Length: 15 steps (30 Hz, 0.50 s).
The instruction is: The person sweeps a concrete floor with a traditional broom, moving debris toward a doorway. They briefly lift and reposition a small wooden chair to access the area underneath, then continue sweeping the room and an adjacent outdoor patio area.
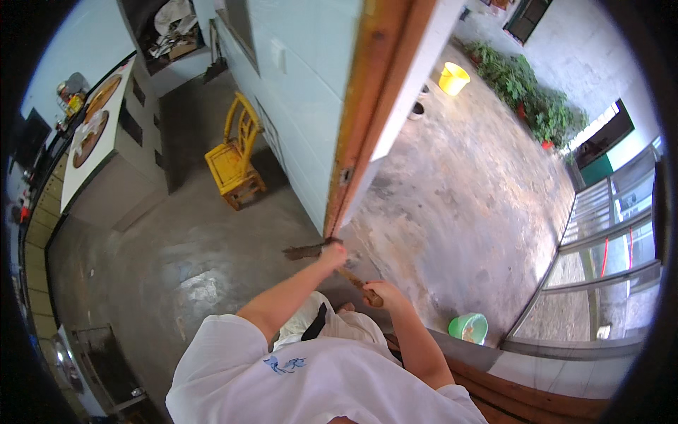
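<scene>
The person stands in a doorway, bent over a short broom (314, 249), both hands on it. The left hand (334, 253) is closed in a grip low on the wooden handle, just behind the dark bristle head, which lies on the concrete floor (176, 268) right at the foot of the wooden door frame (360, 127). The right hand (381, 293) is closed in a grip on the handle's upper end, nearer the body. To sweep well here, I would judge the lower grip should press the bristles flat while the upper grip steers, with short strokes drawn away from the frame so the head does not snag on the wood. Just ahead of the lower grip the frame and the pale blue door (304, 85) form a hard edge; there is little room that way. To the left of the grips the indoor floor lies open as far as a yellow wooden chair (236, 159), well apart. To the right of the grips the patio (466, 184) spreads wide, with a green basin (468, 328) near the upper grip and a yellow bucket (454, 78) far off.
</scene>
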Motion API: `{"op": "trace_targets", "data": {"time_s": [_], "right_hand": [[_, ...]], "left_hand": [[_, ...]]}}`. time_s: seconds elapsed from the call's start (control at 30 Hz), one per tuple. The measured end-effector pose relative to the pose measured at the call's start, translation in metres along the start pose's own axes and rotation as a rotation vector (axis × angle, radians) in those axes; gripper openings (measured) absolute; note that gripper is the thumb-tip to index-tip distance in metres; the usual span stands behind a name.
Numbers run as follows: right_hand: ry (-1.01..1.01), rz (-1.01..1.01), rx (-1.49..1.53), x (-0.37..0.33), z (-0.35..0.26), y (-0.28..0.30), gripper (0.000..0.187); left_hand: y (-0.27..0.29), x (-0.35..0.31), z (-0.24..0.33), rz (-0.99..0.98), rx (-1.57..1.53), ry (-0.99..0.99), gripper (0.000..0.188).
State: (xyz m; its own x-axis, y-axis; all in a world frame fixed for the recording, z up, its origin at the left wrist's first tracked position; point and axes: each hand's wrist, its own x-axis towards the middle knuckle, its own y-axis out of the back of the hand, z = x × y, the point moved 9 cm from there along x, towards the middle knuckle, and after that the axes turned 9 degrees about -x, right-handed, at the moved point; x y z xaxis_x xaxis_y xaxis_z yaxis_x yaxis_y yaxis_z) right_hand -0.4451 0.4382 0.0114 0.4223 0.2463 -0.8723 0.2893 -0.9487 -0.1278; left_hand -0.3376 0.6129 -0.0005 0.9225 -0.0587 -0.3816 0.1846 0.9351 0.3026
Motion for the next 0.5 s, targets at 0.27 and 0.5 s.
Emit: {"op": "trace_targets", "data": {"time_s": [0.27, 0.5], "right_hand": [[-0.048, 0.024, 0.058, 0.004, -0.009, -0.065, 0.014], [0.018, 0.179, 0.05, -0.013, -0.004, -0.075, 0.011]], "left_hand": [[0.342, 0.065, 0.237, 0.771, -0.131, -0.748, 0.036], [0.388, 0.145, 0.285, 0.744, -0.187, -0.705, 0.055]]}}
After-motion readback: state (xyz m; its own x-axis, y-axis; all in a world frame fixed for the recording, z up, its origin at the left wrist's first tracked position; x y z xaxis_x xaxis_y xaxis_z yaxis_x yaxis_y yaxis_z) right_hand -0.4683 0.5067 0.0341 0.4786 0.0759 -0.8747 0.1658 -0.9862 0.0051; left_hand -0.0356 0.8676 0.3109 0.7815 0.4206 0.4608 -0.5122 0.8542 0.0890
